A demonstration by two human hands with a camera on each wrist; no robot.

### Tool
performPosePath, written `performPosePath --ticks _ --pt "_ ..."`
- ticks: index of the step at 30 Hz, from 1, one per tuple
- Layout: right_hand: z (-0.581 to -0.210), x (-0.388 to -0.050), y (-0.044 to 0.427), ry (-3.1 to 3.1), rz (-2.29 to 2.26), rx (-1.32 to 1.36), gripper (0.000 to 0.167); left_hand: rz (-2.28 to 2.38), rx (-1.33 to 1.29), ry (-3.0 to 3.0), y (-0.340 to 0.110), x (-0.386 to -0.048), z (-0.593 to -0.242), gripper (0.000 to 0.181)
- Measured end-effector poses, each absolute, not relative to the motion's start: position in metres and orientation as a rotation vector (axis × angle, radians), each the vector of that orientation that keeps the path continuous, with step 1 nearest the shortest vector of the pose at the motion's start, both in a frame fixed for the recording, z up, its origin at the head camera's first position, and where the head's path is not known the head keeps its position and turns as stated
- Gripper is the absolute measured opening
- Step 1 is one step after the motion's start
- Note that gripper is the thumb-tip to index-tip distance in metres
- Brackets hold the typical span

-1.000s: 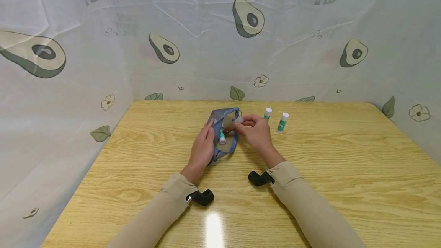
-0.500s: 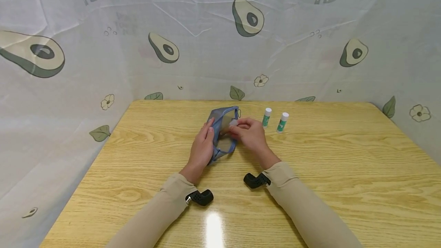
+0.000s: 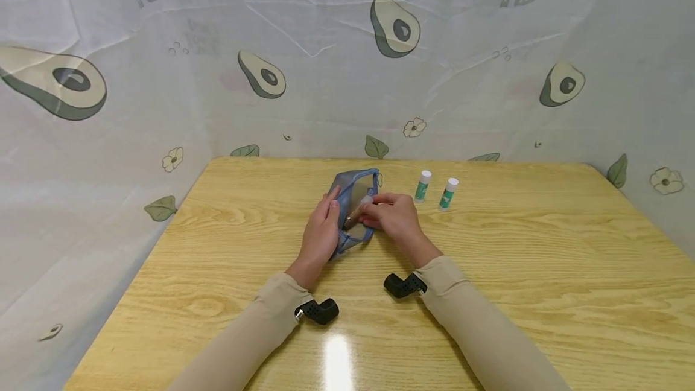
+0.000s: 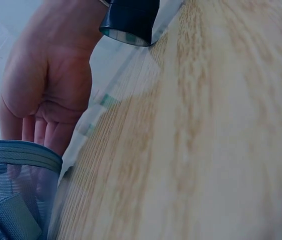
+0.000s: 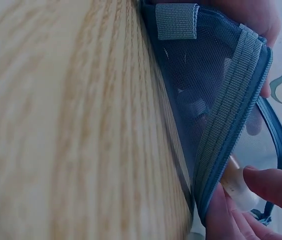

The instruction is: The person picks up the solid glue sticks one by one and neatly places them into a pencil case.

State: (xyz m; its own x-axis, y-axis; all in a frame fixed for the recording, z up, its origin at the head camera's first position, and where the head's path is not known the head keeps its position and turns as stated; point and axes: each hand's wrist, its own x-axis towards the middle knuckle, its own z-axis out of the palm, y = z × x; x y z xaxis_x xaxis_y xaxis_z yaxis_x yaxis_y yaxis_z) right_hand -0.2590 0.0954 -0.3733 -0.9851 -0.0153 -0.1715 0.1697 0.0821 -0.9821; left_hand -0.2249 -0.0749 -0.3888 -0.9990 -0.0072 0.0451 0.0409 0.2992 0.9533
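- The left hand [image 3: 319, 233] gripped the mesh pouch [image 3: 343, 184] at its left side; a steady wall likely kept the mouth wide.
- The right hand [image 3: 399, 216] had its grip pinched on the brown tube [image 3: 354, 216], inside the mouth; aligning it lengthwise would have avoided snagging the zip [image 5: 226, 125].
- 2 green-labelled sticks [image 3: 423, 187] stood farther right on the worktop [image 3: 521, 258].

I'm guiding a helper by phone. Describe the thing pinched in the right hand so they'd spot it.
On the light wood-grain table, find the blue mesh zip pouch in the left hand. At its open mouth, the right hand pinches a slim, brownish tube-shaped object with a whitish end. It is slanted and brownish, whereas its neighbours, two white-capped tubes with green labels, stand upright to the right.
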Motion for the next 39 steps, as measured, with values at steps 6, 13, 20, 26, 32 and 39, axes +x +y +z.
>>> performPosePath --ticks 6,13,20,26,32,39 --pt "-0.371 -0.256 0.096 2.198 -2.033 0.148 0.039 -1.844 -0.019 -2.505 -0.075 -0.225 -0.388 0.049" --pt "-0.369 -0.256 0.098 2.225 -2.024 0.071 0.042 -1.847 -0.026 -2.505 -0.075 -0.225 -0.389 0.049" --pt "-0.358 -0.26 0.111 2.447 -1.986 -0.099 0.041 -1.839 -0.025 -2.495 -0.075 -0.224 -0.389 0.049" --pt "-0.338 -0.262 0.126 2.567 -2.0 -0.147 0.047 -1.835 -0.034 -2.511 -0.074 -0.223 -0.386 0.05" --pt "-0.318 -0.259 0.138 2.683 -1.956 -0.23 0.052 -1.838 -0.023 -2.516 -0.073 -0.222 -0.386 0.05" --pt "-0.305 -0.254 0.145 2.709 -1.995 -0.281 0.052 -1.84 -0.01 -2.514 -0.072 -0.222 -0.385 0.05"
